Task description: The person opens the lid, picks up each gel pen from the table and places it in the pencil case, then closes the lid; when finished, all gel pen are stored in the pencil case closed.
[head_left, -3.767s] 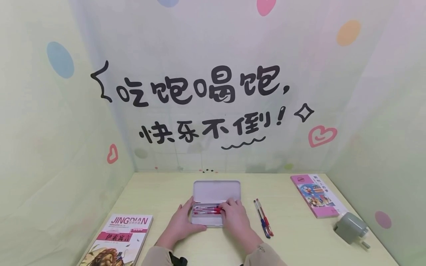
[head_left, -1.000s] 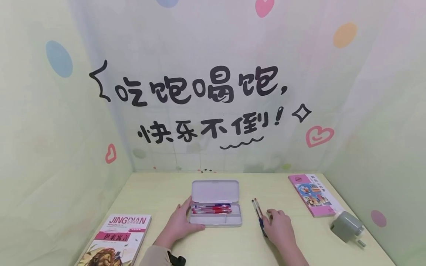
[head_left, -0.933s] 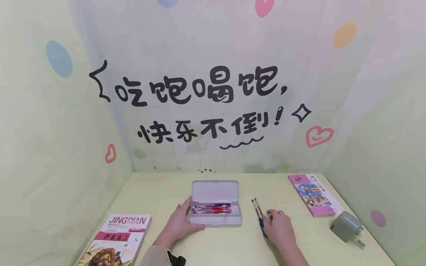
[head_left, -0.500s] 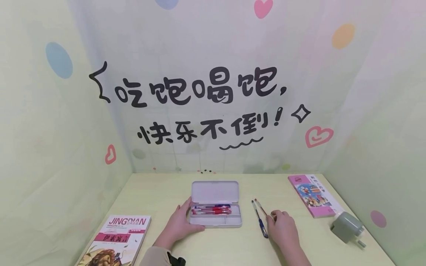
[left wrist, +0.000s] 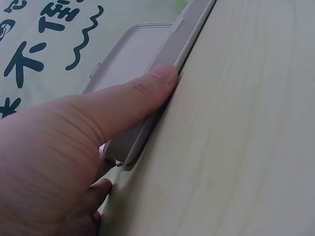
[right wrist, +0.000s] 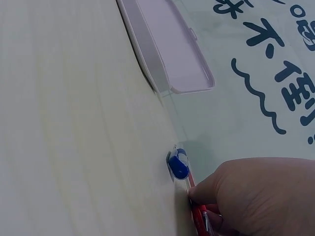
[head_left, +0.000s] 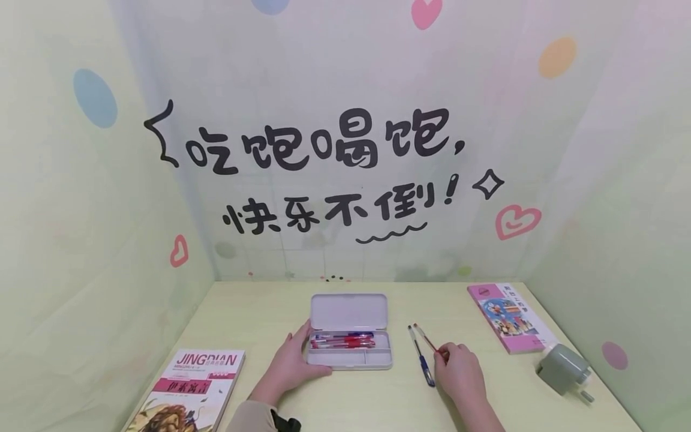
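A pale lilac pencil case (head_left: 349,311) lies with its lid up mid-table, several red and blue pens (head_left: 345,342) in its long back compartment. My left hand (head_left: 291,363) grips its left end; in the left wrist view the thumb (left wrist: 142,91) presses the front wall and the other fingers are partly hidden. My right hand (head_left: 460,373), right of the case, pinches a red pen (right wrist: 198,216) between thumb and fingers; its thin end points away from me in the head view. Just left of that hand, a blue pen (head_left: 424,361) lies on the table.
A book with a lion on its cover (head_left: 189,390) lies at the left. At the right are a pink book (head_left: 507,318) and a grey-green device with a crank-like stub (head_left: 565,369). Printed cloth walls (head_left: 345,258) enclose the table's back and sides.
My right hand went from the case to the two pens on the right, then took the red one and drew slightly rightward, away from the blue pen. My left hand stayed on the case.
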A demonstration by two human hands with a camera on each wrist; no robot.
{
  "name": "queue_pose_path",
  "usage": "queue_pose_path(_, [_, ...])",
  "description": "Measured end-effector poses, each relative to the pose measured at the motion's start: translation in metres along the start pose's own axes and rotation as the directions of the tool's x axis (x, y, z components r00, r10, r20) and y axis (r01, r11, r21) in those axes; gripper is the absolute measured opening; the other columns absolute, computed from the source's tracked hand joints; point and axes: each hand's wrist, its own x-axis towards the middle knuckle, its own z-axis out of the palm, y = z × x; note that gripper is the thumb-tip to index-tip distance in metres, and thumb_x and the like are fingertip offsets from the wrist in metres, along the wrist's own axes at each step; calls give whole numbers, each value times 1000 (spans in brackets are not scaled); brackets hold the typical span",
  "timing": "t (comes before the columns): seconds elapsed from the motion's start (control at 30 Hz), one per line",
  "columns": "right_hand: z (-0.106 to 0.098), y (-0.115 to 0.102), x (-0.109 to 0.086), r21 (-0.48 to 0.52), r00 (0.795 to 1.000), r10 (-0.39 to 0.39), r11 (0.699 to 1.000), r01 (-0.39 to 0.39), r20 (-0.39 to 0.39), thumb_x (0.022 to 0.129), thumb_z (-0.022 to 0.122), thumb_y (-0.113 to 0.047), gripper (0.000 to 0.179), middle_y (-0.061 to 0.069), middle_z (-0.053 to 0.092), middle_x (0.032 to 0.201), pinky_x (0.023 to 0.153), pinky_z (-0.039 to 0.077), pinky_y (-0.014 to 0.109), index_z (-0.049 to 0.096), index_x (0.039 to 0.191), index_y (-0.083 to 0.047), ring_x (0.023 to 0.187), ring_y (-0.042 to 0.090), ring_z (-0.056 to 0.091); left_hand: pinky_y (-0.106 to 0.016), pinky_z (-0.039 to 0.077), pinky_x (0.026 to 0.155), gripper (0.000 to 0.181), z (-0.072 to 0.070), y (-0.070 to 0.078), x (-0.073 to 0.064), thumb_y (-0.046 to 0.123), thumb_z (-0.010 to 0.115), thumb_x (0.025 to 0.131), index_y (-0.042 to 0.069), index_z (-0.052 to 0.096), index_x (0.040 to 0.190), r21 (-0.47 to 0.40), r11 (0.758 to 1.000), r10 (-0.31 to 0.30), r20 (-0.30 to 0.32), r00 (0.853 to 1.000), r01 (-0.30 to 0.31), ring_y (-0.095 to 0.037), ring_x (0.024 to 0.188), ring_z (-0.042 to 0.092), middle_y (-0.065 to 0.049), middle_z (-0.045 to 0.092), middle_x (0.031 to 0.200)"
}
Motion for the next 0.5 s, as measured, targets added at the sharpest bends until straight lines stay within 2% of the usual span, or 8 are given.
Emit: queue_pose_path(0.5, [-2, -2, 0, 19, 1000, 16, 1000, -16, 4, 100, 72, -16, 18, 9, 68, 88, 68, 51, 38, 77, 104, 1, 78, 21, 59, -80, 28, 129, 138, 1, 0, -2, 51, 105, 64, 14, 32, 175, -2, 1000, -3, 2, 1000, 3, -65, 161, 27, -17, 44, 175])
